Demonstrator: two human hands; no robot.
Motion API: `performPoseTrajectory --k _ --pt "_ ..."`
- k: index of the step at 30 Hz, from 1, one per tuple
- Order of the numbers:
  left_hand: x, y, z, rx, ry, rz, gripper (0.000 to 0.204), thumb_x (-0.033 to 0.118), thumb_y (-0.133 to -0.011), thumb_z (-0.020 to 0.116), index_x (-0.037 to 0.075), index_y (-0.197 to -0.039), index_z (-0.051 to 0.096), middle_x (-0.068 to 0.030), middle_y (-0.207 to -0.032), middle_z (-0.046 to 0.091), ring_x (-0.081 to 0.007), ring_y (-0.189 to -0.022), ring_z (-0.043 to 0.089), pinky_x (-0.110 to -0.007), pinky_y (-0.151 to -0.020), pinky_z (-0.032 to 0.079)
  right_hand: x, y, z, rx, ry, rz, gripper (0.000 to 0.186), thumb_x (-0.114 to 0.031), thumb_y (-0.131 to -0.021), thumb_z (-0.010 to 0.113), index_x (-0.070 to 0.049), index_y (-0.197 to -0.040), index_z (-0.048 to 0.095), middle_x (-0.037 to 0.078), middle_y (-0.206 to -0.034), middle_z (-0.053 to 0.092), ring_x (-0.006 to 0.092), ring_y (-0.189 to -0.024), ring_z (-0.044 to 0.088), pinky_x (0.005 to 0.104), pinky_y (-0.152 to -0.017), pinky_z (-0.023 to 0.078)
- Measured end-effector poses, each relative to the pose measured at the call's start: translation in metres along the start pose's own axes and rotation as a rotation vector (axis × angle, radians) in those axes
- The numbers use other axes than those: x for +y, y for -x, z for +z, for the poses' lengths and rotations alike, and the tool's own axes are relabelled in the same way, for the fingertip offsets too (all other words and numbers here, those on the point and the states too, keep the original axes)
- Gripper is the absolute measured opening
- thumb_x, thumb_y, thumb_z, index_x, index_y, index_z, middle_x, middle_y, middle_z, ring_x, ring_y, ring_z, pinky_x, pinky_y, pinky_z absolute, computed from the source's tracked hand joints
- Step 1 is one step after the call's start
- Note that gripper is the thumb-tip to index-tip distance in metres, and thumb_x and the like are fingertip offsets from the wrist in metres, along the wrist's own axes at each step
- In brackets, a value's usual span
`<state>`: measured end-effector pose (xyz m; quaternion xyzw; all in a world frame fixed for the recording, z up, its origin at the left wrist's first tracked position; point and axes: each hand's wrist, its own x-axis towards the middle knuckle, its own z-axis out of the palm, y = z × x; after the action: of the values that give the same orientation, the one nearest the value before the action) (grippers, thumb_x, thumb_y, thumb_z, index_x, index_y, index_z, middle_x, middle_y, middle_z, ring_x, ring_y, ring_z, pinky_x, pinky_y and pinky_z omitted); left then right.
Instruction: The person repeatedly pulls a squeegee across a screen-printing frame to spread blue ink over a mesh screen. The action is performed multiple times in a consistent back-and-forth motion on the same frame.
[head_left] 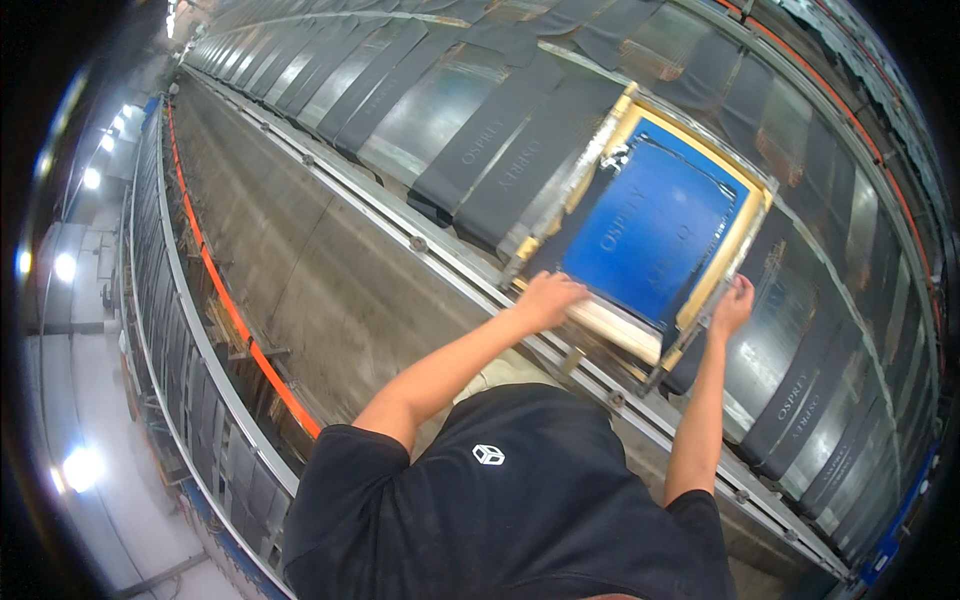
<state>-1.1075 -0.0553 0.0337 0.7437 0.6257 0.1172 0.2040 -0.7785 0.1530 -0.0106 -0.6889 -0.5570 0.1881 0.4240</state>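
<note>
A screen printing frame (759, 207) rests at an angle over the long printing table, with blue mesh (670, 215) and yellowish tape along its inner edges. Dark ink smears show at the mesh's far end and right side. Along the frame's near end lies a pale bar (618, 330), perhaps a squeegee handle. My left hand (552, 300) closes over the near rail, its fingertips by the left end of that bar. On the right rail, my right hand (733, 306) is closed, fingers curled at the outer edge. The undersides of both grips are hidden.
Dark fabric strips (490, 130) with pale lettering lie in rows across the shiny table. A metal rail (390, 225) runs along its near edge, with small stops. Behind me on the left, across a concrete aisle (270, 210), stands another table edged with an orange strip (235, 315).
</note>
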Motion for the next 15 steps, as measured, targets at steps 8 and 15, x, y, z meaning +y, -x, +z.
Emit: performPoseTrajectory --k 8,15 --pt "-0.220 0.029 -0.119 -0.145 -0.007 -0.042 0.048 0.005 -0.073 0.070 0.019 -0.119 0.070 0.0028 -0.124 0.069 -0.0198 -0.116 0.060 -0.038 -0.091 0.045 -0.138 0.094 0.188 -0.027 -0.083 0.078 0.026 -0.030 -0.101 0.059 -0.006 -0.109 0.067 0.008 -0.078 0.065 0.0185 -0.066 0.056 0.0356 -0.066 0.047" --pt "-0.299 0.061 -0.149 -0.075 -0.110 0.092 0.054 0.007 -0.073 0.068 0.018 -0.125 0.068 0.0031 -0.133 0.066 -0.0193 -0.120 0.059 -0.038 -0.091 0.046 -0.183 0.129 0.248 -0.080 -0.087 0.142 0.025 -0.028 -0.102 0.058 -0.007 -0.112 0.066 0.006 -0.074 0.064 0.0177 -0.062 0.054 0.0360 -0.061 0.045"
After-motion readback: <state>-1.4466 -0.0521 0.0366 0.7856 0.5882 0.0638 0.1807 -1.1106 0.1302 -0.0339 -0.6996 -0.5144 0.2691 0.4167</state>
